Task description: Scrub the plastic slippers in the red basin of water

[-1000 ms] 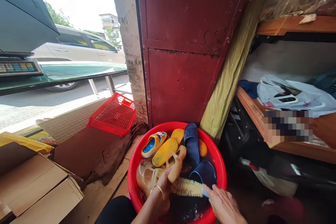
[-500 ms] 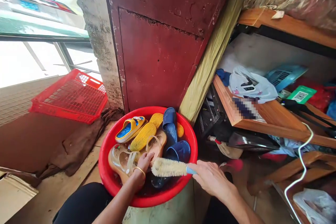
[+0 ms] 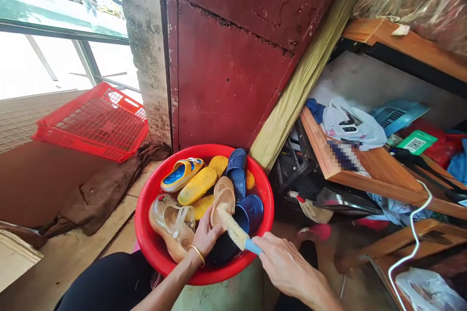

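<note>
My left hand (image 3: 207, 235) is closed around the heel end of a tan sandal (image 3: 223, 192), holding it tilted over the red basin (image 3: 146, 248). In my right hand (image 3: 284, 265) is the blue handle of a scrubbing brush (image 3: 235, 231); its cream bristles touch the sandal near the left fingers. A clear and tan clog (image 3: 170, 223) rests at the basin's left. Behind it lie a yellow slipper with a blue insole (image 3: 181, 175) and an upturned yellow slipper (image 3: 198, 186). Navy slippers (image 3: 249, 214) fill the right side.
A dark red door (image 3: 226, 77) stands right behind the basin. To the left, a red plastic crate (image 3: 95, 121) sits near a brown cloth (image 3: 98, 204). At the right is a cluttered wooden shelf (image 3: 386, 175) with a hanging white cable (image 3: 412, 233).
The tan sandal has turned more upright in my left hand. The brush has swung from nearly level to slanting, bristle end up and left, onto the sandal. The camera view has shifted slightly.
</note>
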Demonstrator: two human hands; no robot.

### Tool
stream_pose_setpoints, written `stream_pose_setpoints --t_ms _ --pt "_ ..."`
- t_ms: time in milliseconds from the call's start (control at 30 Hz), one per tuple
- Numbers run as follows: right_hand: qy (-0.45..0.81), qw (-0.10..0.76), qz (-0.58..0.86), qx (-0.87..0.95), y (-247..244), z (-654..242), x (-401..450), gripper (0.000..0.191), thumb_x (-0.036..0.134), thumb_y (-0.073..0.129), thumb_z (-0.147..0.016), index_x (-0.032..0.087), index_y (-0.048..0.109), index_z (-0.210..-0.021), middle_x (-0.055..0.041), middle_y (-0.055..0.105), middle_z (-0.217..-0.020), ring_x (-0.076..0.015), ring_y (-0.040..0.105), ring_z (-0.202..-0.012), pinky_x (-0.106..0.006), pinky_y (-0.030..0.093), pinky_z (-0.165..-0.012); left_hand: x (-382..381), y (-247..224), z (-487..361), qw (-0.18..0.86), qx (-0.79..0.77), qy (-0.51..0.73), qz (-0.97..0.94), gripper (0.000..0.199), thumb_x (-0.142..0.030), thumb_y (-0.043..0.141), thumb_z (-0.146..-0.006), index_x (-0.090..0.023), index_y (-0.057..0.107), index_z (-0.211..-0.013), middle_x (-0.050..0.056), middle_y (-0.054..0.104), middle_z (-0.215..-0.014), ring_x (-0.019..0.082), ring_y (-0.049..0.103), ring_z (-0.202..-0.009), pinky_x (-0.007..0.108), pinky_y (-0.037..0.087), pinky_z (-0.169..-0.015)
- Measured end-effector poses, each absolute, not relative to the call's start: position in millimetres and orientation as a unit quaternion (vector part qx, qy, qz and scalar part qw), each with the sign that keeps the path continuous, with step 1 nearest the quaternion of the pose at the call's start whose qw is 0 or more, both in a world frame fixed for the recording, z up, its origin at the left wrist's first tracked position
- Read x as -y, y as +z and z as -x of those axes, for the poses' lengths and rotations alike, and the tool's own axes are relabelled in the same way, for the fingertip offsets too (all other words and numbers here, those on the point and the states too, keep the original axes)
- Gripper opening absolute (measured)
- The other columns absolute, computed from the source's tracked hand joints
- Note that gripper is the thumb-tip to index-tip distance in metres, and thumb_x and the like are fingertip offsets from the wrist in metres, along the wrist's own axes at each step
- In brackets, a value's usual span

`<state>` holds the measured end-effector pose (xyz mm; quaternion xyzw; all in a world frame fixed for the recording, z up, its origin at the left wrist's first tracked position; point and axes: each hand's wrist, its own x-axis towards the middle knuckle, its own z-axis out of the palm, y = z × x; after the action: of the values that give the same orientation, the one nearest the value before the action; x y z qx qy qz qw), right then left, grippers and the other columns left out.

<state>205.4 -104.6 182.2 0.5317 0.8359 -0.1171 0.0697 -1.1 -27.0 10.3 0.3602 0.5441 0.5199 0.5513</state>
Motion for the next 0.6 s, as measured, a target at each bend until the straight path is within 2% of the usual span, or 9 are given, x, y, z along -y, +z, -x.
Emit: stream_pose_setpoints --t_ms 100,200,267,367,433,500,600 --pt "-0.061 0.085 -0.541 -0.834 165.2 -174.5 89.6 0.03 0.011 0.043 -0.094 0.021 0.064 -0.113 -0.006 0.068 -0.097 -0.0184 0.069 -0.077 -0.027 0.047 -0.071 33.8 8.4 0.4 0.487 -0.557 0.515 -0.433 0.075 -0.03 0.076 -0.066 -0.016 0.056 -0.137 0.016 0.062 -0.135 0.037 0.051 -0.134 0.049 0.033 -0.118" --pt "-0.038 0.076 -0.584 -0.807 144.0 -138.0 55.9 0.028 0.01 0.045 -0.094 0.013 0.066 -0.113 -0.0126 0.069 -0.103 -0.0229 0.071 -0.087 -0.03 0.051 -0.076 37.2 6.9 0.7 0.47 -0.541 0.51 -0.475 0.075 -0.036 0.076 -0.068 -0.021 0.057 -0.138 0.015 0.062 -0.136 0.038 0.049 -0.135 0.052 0.033 -0.118" --pt "-0.03 0.058 -0.6 -0.797 135.5 -122.3 33.4 0.03 0.01 0.044 -0.095 0.008 0.064 -0.117 -0.0159 0.069 -0.11 -0.0253 0.071 -0.093 -0.032 0.052 -0.079 36.8 7.4 1.9 0.461 -0.535 0.512 -0.489 0.074 -0.037 0.075 -0.068 -0.02 0.058 -0.137 0.017 0.061 -0.138 0.039 0.049 -0.135 0.053 0.032 -0.119" --pt "-0.038 0.046 -0.595 -0.801 132.1 -120.2 24.8 0.03 0.01 0.044 -0.095 0.009 0.064 -0.118 -0.0146 0.069 -0.11 -0.0254 0.072 -0.094 -0.031 0.053 -0.08 36.1 11.9 4.0 0.476 -0.544 0.514 -0.462 0.075 -0.032 0.075 -0.064 -0.018 0.059 -0.136 0.016 0.06 -0.139 0.038 0.049 -0.135 0.05 0.034 -0.118" --pt "-0.051 0.05 -0.574 -0.816 131.8 -131.8 41.2 0.029 0.011 0.046 -0.094 0.013 0.065 -0.116 -0.012 0.07 -0.105 -0.0241 0.073 -0.089 -0.03 0.053 -0.076 36.1 17.3 5.1 0.562 -0.536 0.5 -0.383 0.079 -0.033 0.074 -0.065 -0.022 0.055 -0.141 0.013 0.063 -0.136 0.037 0.056 -0.129 0.048 0.047 -0.107" --pt "-0.055 0.054 -0.542 -0.837 131.1 -147.7 69.2 0.032 0.011 0.047 -0.092 0.017 0.064 -0.119 -0.0104 0.071 -0.102 -0.0225 0.072 -0.082 -0.028 0.053 -0.071 34.7 23.4 6.1 0.645 -0.518 0.491 -0.274 0.077 -0.043 0.069 -0.073 -0.027 0.048 -0.145 0.011 0.061 -0.14 0.034 0.061 -0.123 0.044 0.057 -0.089" --pt "-0.034 0.055 -0.499 -0.864 129.4 -161.8 106.8 0.041 0.007 0.048 -0.089 0.016 0.062 -0.126 -0.0123 0.07 -0.105 -0.0196 0.071 -0.073 -0.026 0.053 -0.068 28.8 28.8 7.1 0.67 -0.529 0.494 -0.168 0.065 -0.06 0.055 -0.085 -0.028 0.051 -0.141 0.012 0.053 -0.15 0.033 0.057 -0.128 0.039 0.061 -0.076"
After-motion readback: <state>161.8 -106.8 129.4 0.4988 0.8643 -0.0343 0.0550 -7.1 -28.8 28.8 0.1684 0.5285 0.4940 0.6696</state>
